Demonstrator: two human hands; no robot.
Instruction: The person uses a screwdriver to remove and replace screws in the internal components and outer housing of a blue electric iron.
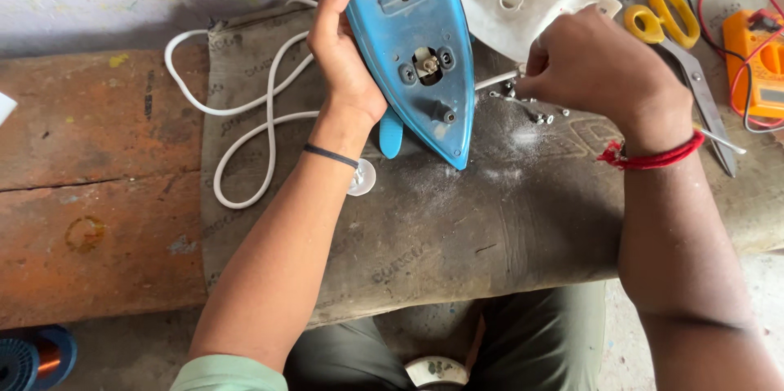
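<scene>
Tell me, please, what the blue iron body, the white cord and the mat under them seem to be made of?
Blue iron body: seems painted or coated metal, smooth, slightly glossy, dusty. White cord: probably rubber or plastic sheathed, smooth, bending in loops. Mat: apparently coarse woven sacking, dull brown, weave visible.

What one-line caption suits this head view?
Left hand tilts a blue iron body while right hand reaches loose screws.

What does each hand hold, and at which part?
Left hand grips the blue iron body by its left edge. Right hand: cannot tell.
</scene>
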